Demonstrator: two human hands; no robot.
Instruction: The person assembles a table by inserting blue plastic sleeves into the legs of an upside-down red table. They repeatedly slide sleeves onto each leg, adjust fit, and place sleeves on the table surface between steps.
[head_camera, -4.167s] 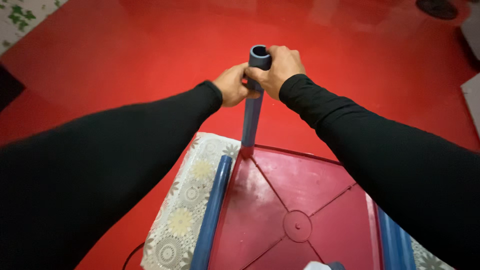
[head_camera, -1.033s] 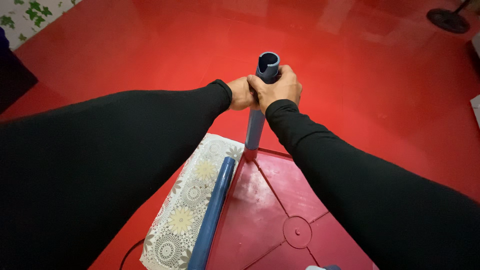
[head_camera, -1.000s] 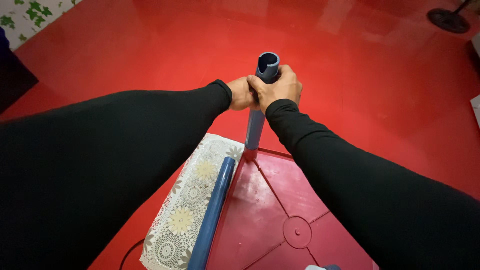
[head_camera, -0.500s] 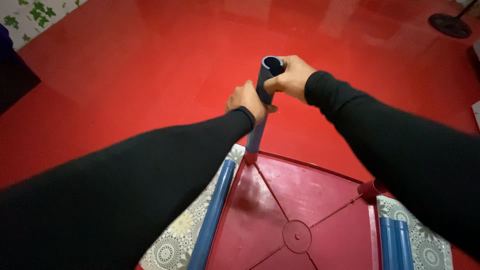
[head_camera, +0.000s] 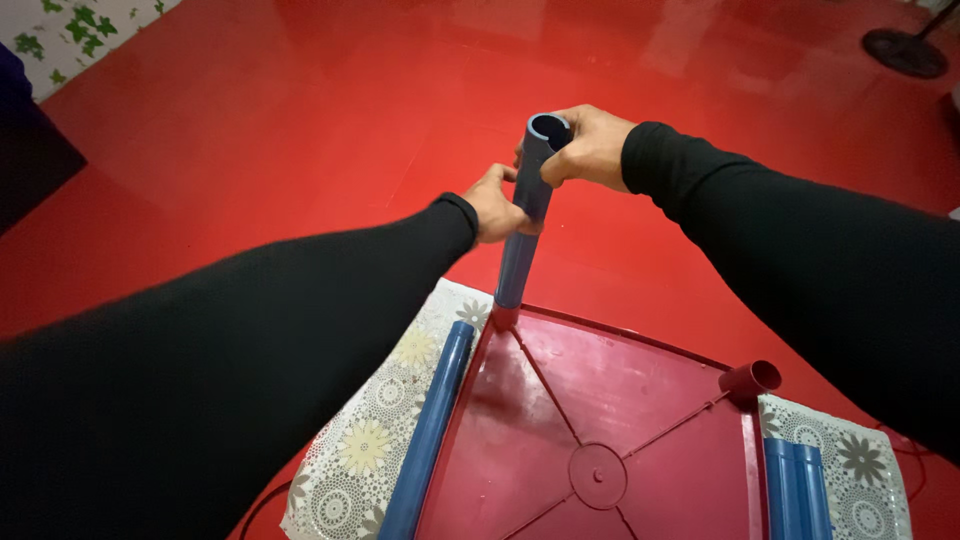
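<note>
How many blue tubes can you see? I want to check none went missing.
3: one blue tube upright in a corner of the red panel, held by both hands; one lying along its left edge; one at its right edge. Others may lie out of frame.

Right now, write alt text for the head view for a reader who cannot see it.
Two black-sleeved arms grip an upright blue tube standing in a corner socket of an upturned dark red plastic table: the left hand midway, the right hand at its open top. The table lies on a lace cloth over a red floor.
</note>
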